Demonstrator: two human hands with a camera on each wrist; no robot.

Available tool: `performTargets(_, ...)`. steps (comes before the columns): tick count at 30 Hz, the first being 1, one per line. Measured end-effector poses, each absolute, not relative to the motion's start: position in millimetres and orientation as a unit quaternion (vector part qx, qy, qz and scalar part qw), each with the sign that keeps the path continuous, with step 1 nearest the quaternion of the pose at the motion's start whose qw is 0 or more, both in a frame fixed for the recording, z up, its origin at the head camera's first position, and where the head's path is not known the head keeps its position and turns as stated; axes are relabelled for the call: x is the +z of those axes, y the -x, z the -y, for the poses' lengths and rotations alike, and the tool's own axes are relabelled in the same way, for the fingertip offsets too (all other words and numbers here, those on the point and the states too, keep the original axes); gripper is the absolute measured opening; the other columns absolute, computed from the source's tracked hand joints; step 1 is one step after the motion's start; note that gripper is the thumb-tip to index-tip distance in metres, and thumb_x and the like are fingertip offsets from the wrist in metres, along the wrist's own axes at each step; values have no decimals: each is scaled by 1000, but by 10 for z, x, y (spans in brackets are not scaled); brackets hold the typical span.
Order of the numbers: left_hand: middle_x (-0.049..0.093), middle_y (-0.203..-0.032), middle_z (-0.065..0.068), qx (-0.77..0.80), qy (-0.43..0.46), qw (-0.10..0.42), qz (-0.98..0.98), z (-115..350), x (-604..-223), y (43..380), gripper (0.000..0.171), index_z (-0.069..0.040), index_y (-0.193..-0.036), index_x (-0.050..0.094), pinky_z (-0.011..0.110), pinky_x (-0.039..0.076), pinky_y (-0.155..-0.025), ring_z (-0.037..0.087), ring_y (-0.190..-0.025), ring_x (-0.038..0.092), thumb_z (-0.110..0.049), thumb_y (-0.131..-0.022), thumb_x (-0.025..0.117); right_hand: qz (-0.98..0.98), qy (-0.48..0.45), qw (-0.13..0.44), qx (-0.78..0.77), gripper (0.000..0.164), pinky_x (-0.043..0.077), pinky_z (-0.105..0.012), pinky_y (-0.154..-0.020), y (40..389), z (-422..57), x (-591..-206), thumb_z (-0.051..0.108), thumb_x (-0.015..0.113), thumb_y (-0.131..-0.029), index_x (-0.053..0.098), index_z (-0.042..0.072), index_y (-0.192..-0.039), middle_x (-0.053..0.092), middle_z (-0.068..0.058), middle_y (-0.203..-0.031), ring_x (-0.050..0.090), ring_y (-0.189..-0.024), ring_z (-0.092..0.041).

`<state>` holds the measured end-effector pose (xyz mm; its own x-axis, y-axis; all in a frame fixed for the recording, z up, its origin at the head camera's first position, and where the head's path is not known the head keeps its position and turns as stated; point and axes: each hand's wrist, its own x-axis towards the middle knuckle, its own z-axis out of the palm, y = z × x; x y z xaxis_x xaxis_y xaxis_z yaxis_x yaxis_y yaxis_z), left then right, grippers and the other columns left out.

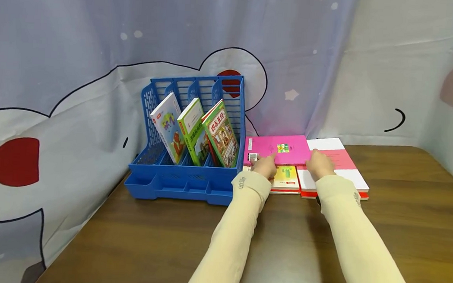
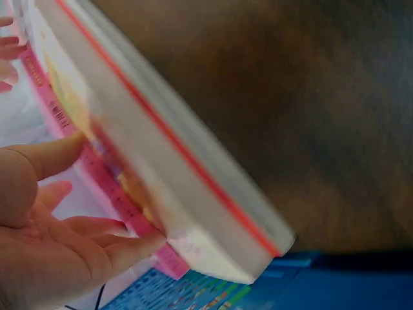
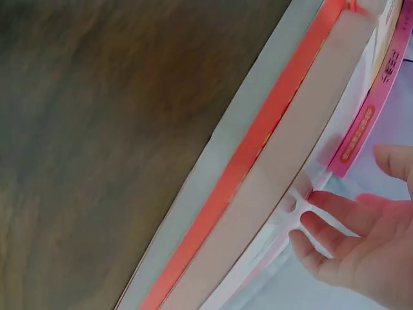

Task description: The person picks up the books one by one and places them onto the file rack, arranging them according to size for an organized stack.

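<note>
A pink book (image 1: 298,148) lies flat across the back of two stacks, its spine facing me. My left hand (image 1: 264,166) is at its left part; in the left wrist view the thumb and fingertips touch the pink spine (image 2: 106,181), spread apart along it. Below it is a yellow-covered book (image 1: 288,173) on top of the left stack. My right hand (image 1: 320,165) is at the pink book's right end, over a white book (image 1: 353,177) with a pink band. In the right wrist view its fingers are loosely bent, fingertips close to the white cover, thumb near the pink spine (image 3: 368,116).
A blue file rack (image 1: 185,171) stands left of the stacks. Three leaning books show in its slots: a white one (image 1: 169,127), a green one (image 1: 194,131) and one with an illustrated cover (image 1: 223,132). A patterned curtain (image 1: 294,54) hangs behind the wooden table (image 1: 286,244).
</note>
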<state>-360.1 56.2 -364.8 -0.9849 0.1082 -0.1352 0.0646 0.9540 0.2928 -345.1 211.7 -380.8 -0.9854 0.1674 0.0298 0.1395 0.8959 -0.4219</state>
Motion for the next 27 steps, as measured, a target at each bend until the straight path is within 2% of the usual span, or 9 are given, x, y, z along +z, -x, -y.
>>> performTargets(3, 23, -155, 16, 139, -16, 73, -987, -542, -3692, 3598, 60, -39, -145, 33, 49, 35, -107, 42, -142, 20, -15, -93, 52, 966, 91, 20, 240, 51, 38, -62, -94, 3474, -2019, -3795, 11, 43, -92, 29, -11, -136, 48, -37, -125, 48, -114, -53)
performTargets(6, 27, -154, 15, 123, -12, 49, -991, -527, -3734, 3619, 57, -37, -143, 37, 47, 36, -108, 41, -141, 25, -17, -92, 54, 951, 108, 22, 288, 57, 34, -62, -97, 3492, -1937, -3801, 11, 43, -91, 22, -8, -141, 45, -37, -129, 45, -117, -54)
performTargets(11, 54, -137, 6, 89, -50, -6, -995, -517, -3816, 3660, 56, -29, -137, 49, 41, 31, -112, 25, -129, 48, -17, -85, 65, 894, 174, 62, 408, 67, 29, -58, -104, 3492, -1859, -3806, 12, 45, -88, 15, 0, -146, 38, -36, -136, 34, -126, -51)
performTargets(13, 62, -127, 3, 94, -62, -23, -993, -513, -3828, 3669, 52, -24, -133, 54, 40, 29, -113, 21, -120, 56, -17, -83, 68, 864, 197, 86, 456, 68, 30, -55, -105, 3491, -1833, -3795, 9, 45, -85, 16, 2, -147, 34, -36, -137, 32, -128, -48)
performTargets(16, 67, -118, 3, 117, -61, -38, -991, -492, -3827, 3670, 46, -18, -125, 60, 41, 31, -112, 20, -113, 60, -18, -81, 70, 810, 224, 129, 527, 66, 32, -50, -106, 3499, -1777, -3771, 3, 44, -82, 23, 0, -144, 31, -33, -138, 34, -126, -43)
performTargets(19, 68, -114, 5, 142, -49, -52, -987, -458, -3828, 3652, 42, -15, -119, 62, 41, 33, -110, 21, -109, 62, -22, -79, 74, 761, 253, 181, 569, 59, 35, -46, -104, 3518, -1721, -3759, -1, 43, -81, 33, -2, -138, 37, -30, -135, 40, -121, -40)
performTargets(22, 68, -113, 7, 181, -34, -69, -980, -431, -3844, 3629, 46, -14, -119, 63, 39, 41, -102, 24, -106, 62, -29, -78, 76, 715, 277, 233, 598, 54, 40, -40, -97, 3536, -1714, -3741, -6, 43, -79, 43, -2, -132, 45, -27, -131, 45, -112, -34)
performTargets(25, 69, -110, 8, 214, -20, -90, -973, -423, -3866, 3624, 44, -13, -117, 66, 38, 49, -90, 25, -102, 62, -34, -79, 75, 666, 298, 247, 638, 55, 44, -29, -74, 3548, -1750, -3698, -8, 46, -78, 45, 1, -131, 50, -20, -129, 48, -89, -22)
performTargets(27, 70, -108, 8, 223, -14, -105, -969, -429, -3873, 3633, 41, -13, -113, 68, 38, 51, -85, 25, -99, 61, -35, -79, 75, 626, 306, 234, 678, 57, 39, -20, -59, 3547, -1788, -3647, -8, 49, -79, 43, 2, -134, 49, -16, -125, 46, -71, -13)
